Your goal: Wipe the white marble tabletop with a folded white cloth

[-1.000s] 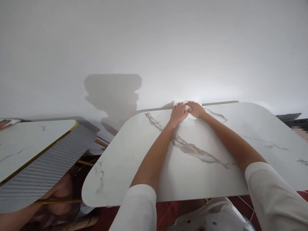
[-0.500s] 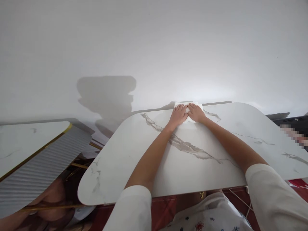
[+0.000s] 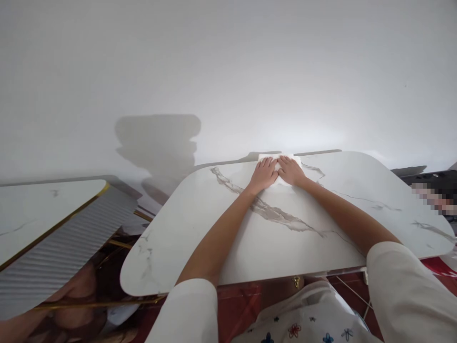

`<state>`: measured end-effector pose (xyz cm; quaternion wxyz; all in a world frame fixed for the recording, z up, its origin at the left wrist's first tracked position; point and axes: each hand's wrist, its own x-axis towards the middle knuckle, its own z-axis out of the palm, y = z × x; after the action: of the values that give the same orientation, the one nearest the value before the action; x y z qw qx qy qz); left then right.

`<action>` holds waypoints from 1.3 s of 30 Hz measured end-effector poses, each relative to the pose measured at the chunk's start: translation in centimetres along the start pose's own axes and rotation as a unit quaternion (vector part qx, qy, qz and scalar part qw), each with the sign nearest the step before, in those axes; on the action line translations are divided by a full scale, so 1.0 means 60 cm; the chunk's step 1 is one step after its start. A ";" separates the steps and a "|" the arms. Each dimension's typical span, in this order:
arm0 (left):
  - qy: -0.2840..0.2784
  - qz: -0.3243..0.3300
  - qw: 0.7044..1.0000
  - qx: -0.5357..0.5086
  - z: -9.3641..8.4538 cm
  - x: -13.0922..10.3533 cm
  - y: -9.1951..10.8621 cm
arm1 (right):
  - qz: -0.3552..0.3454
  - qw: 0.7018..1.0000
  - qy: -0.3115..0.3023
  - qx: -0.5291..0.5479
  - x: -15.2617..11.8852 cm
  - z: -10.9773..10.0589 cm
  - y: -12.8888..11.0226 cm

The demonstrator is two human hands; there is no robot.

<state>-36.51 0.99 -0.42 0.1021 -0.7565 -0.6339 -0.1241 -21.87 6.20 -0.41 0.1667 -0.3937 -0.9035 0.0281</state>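
Observation:
Both hands rest side by side on a folded white cloth (image 3: 283, 182) at the far edge of a white marble-patterned tabletop (image 3: 178, 228). My left hand (image 3: 264, 174) lies flat on the cloth's left part, fingers stretched toward the wall. On the right part, my right hand (image 3: 291, 170) is also flat with its fingers extended, its fingertips close to those of the left. Neither hand wraps round the cloth, and its middle is partly covered by them. Both arms reach straight out across the table.
A pale wall (image 3: 228, 71) runs right behind the tabletop. On the left stands another marble-topped piece (image 3: 39, 209) with gold trim and a ribbed grey side. A person's legs (image 3: 78, 295) show at lower left. A black object (image 3: 441, 178) sits at the right.
Both hands stay on the cloth, which sits slightly nearer to me than before. The camera view has shifted a little; the table's right corner now shows more.

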 end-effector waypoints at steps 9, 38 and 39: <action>0.006 -0.005 1.000 0.002 -0.004 -0.014 0.017 | -0.010 1.000 -0.001 -0.003 -0.017 -0.004 0.001; -0.001 0.013 1.000 -0.018 0.015 0.036 0.108 | -0.009 1.000 0.014 -0.003 -0.060 -0.027 0.103; 0.000 0.014 1.000 -0.020 0.017 0.040 0.113 | -0.011 1.000 0.017 -0.002 -0.062 -0.028 0.110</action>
<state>-29.35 2.34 -0.58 0.0882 -0.7675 -0.6205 -0.1352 -14.31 7.92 -1.06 0.1812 -0.3845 -0.9050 0.0176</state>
